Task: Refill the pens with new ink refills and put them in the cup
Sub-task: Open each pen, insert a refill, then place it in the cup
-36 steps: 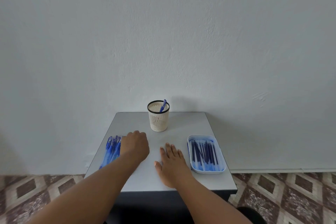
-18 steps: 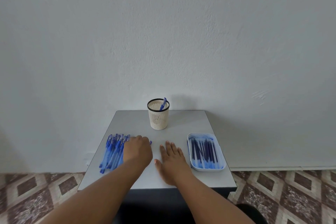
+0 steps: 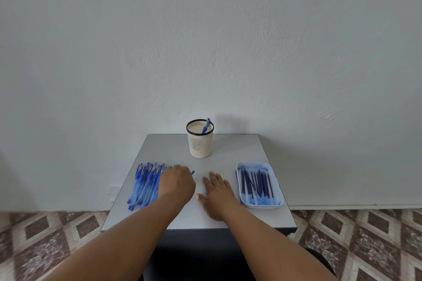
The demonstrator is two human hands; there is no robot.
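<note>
Blue pens waiting: a fanned row of capped blue pens (image 3: 146,183) lay on the grey table (image 3: 228,150), to the left of the cup and nearer the person; none of them looked opened yet.
Cup: the cream slotted pen cup (image 3: 200,141) with its black rim stood at the far middle of the table, against the wall side.
Done so far: one blue pen (image 3: 206,125) leaned inside the cup, so I judged one finished and the heap still to do.
Refills: dark blue ink refills (image 3: 257,183) lay side by side in a pale tray (image 3: 279,191), to the right of the cup and nearer the person.
Left hand: the left hand (image 3: 177,183) curled over the right edge of the pen row, a blue tip poking out past its knuckles toward the cup; it seemed to grip one pen.
Right hand: the right hand (image 3: 217,191) lay flat on the table, fingers straight and slightly spread, holding nothing, between the pen row and the tray.
Left to do: nearly everything, by my reckoning.
</note>
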